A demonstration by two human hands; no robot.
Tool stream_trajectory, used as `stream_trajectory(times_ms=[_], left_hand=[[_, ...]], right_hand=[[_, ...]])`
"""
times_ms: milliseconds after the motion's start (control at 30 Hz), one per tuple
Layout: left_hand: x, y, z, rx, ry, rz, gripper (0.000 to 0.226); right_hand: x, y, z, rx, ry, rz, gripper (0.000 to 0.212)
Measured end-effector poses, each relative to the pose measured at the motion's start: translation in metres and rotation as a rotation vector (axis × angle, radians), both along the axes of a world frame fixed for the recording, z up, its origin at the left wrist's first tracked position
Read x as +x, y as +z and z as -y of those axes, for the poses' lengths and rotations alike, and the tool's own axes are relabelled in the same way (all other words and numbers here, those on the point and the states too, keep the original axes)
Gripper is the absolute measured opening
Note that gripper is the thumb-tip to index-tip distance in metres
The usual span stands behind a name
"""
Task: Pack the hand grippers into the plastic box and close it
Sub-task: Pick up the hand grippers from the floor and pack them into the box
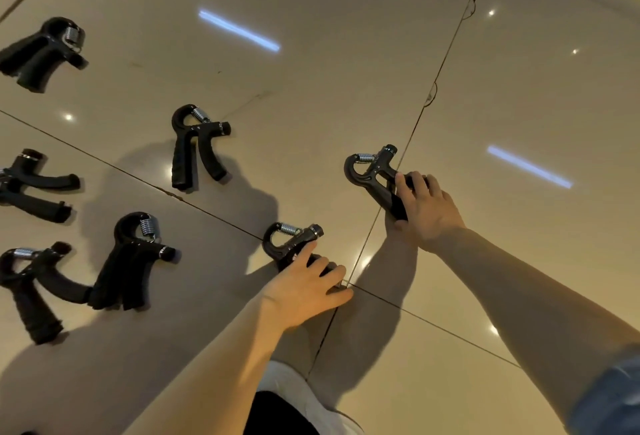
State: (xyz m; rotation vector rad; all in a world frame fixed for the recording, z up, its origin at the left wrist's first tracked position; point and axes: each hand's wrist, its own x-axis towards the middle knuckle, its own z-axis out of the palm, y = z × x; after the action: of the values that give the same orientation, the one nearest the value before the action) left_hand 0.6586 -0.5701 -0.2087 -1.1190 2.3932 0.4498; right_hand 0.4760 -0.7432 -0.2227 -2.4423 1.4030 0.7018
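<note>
Both hands down on the glossy tiled floor, each on a black hand gripper. Nearest, bottom centre of the frame: a bit of white cloth and something dark between the forearms, can't tell what. Lower right corner, a blue sleeve on the right arm. Left hand, centre of frame, fingers curled over the handles of one hand gripper; its spring end and knob stick out above the fingers, just left of a tile joint. Right hand, a little higher and to the right, fingers and thumb wrapped round the handles of a second gripper, which lies across the same joint. Left side of frame, loose on the floor: a pair of grippers overlapping at lower left, another touching them at the edge, one at mid-left edge, partly cut off. Further up, a single gripper left of centre, lying flat, handles pointing down-frame. Farthest, upper left corner, one more. Ceiling lights reflect off the tiles as streaks and dots. Plastic box not in view.
</note>
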Motion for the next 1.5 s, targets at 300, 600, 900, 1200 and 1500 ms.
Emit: stream_trajectory(times_ms=[300, 600, 900, 1200, 1500], left_hand=[[0.013, 0.083, -0.005, -0.027, 0.768, -0.28, 0.1], [0.006, 0.155, -0.008, -0.211, 1.167, -0.585, 0.092], [-0.068, 0.224, -0.015, -0.268, 1.026, -0.683, 0.081], [-0.143, 0.287, -0.056, -0.383, 0.793, -0.737, 0.071], [-0.235, 0.299, -0.102, -0.484, 0.632, -0.72, 0.074]], right_hand=[[0.008, 0.006, -0.015, -0.083, -0.035, -0.103, 0.086], [-0.038, 0.053, -0.175, 0.065, -0.456, 0.289, 0.093], [-0.131, 0.169, -0.199, -0.127, -0.298, 0.559, 0.077], [-0.191, 0.229, -0.259, -0.501, -0.344, 0.826, 0.07], [-0.268, 0.271, -0.307, -0.79, -0.117, 0.716, 0.069]])
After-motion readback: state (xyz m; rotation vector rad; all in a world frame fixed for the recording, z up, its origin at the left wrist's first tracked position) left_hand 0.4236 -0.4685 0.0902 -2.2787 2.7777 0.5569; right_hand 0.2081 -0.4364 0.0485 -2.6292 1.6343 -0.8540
